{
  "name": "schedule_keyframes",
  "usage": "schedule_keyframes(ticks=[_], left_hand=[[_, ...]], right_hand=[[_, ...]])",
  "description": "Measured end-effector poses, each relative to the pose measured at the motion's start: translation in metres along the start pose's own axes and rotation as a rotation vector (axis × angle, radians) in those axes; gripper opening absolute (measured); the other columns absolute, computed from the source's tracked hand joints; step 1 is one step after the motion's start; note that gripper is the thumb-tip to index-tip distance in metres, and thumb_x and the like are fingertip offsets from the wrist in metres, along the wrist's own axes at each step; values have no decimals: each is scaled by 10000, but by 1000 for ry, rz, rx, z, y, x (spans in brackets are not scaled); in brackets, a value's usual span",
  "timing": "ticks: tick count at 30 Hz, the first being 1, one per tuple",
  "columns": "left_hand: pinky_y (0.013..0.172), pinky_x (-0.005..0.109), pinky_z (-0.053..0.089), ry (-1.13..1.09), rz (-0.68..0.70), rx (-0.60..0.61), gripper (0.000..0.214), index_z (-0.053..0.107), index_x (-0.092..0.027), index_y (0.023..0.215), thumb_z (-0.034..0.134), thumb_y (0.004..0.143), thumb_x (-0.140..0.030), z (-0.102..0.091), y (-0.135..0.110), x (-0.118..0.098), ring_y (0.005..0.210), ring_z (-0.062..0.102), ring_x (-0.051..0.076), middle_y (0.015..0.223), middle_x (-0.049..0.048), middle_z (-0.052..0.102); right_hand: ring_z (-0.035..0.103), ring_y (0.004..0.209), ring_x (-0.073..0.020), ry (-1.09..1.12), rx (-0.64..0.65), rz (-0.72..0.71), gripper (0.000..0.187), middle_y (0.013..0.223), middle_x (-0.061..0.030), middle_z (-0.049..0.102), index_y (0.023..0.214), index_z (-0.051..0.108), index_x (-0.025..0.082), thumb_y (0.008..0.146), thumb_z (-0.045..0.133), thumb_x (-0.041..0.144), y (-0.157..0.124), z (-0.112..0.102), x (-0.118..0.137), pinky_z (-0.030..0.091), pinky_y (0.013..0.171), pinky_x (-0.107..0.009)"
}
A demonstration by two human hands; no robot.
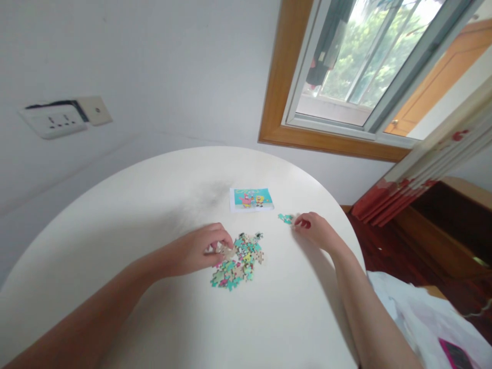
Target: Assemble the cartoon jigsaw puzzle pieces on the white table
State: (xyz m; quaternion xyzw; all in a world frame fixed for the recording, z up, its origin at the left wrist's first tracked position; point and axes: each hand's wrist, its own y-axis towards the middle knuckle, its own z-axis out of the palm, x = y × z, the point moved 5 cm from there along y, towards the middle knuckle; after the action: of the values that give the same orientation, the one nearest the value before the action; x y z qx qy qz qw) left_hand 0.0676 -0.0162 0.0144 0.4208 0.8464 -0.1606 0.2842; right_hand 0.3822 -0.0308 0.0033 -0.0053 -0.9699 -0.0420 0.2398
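A heap of small colourful jigsaw pieces (237, 261) lies on the round white table (134, 205). My left hand (200, 250) rests at the heap's left edge, fingers curled and pinching a pale piece. My right hand (313, 228) is farther right, fingers closed on a teal piece (286, 219) lying apart from the heap. A small picture card (251, 199) with cartoon figures lies flat beyond the heap.
The white wall carries a socket plate (54, 121) at the left. A wood-framed window (346, 77) is at the back right, with a curtain (423, 164) beside it. A white plastic bag (430, 318) sits off the table's right edge.
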Motion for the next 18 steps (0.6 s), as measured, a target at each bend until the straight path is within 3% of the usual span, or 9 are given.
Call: schedule_keyframes(ticks=[5, 9, 10, 13, 16, 18], left_hand=[[747, 240, 450, -13, -19, 0, 209, 617, -192, 1003, 547, 818, -259, -1, 0, -2, 821, 580, 156, 968, 32, 586], [751, 237, 447, -23, -16, 0, 220, 618, -193, 1013, 545, 810, -240, 0, 0, -2, 830, 577, 152, 971, 29, 582], [753, 236, 446, -22, -14, -2, 223, 619, -194, 1013, 546, 806, -231, 0, 0, -2, 834, 577, 152, 971, 27, 581], [745, 232, 443, -14, -18, -3, 230, 620, -198, 1010, 547, 792, -209, 0, 0, -2, 833, 576, 152, 962, 22, 577], [741, 227, 439, -5, -16, -3, 231, 619, -202, 1005, 549, 785, -194, 0, 0, -2, 840, 577, 153, 961, 18, 578], [748, 224, 434, -4, 0, -3, 234, 617, -207, 1013, 552, 789, -190, 0, -1, -1, 854, 577, 151, 979, 16, 579]], right_hand=[[583, 716, -156, -9, -90, 29, 140, 830, -55, 612, 871, 712, 169, 785, 604, 196, 2, 0, 3, 444, 712, -268], [580, 802, -168, 46, -119, -122, 115, 900, -68, 590, 887, 687, 164, 782, 648, 190, -7, 1, 39, 451, 789, -294], [581, 830, -167, 101, -50, -205, 129, 910, -63, 593, 913, 680, 174, 790, 644, 181, -12, 5, 53, 453, 789, -287], [587, 839, -153, 268, 323, -445, 153, 918, -41, 606, 937, 687, 206, 788, 687, 242, -31, 24, 90, 473, 770, -264], [577, 869, -175, 259, 381, -476, 283, 926, -52, 605, 976, 685, 196, 723, 766, 293, -38, 31, 100, 481, 784, -288], [577, 875, -181, 242, 369, -464, 233, 904, -54, 608, 933, 692, 186, 720, 764, 248, -38, 32, 98, 486, 782, -290]])
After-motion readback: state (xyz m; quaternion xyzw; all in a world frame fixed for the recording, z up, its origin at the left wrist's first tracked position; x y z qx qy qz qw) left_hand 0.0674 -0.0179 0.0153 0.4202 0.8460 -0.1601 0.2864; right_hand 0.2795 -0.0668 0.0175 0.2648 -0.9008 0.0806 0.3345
